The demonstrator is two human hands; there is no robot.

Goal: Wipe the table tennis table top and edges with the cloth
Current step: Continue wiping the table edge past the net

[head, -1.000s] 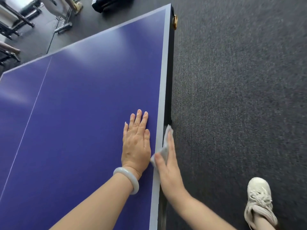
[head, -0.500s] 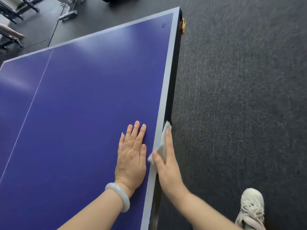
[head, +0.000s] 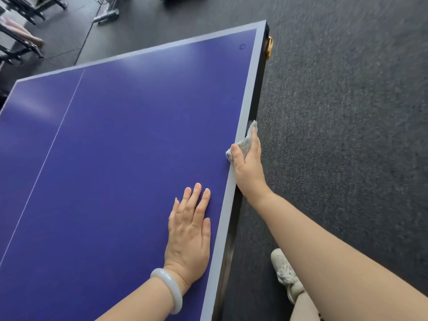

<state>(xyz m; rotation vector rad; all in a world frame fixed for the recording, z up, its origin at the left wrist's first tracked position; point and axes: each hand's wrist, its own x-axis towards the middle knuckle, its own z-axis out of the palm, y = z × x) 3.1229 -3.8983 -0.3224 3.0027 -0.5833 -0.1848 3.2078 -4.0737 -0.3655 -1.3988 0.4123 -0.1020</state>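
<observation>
Your right hand (head: 249, 163) grips the grey cloth (head: 244, 142) against the desk (head: 115, 147) at its right edge, thumb on the pale border. Your left hand (head: 188, 237) lies flat and released on the blue top, nearer you.

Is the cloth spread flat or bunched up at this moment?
Bunched: the cloth is crumpled in the right hand, which presses it against the side edge of the table.
</observation>
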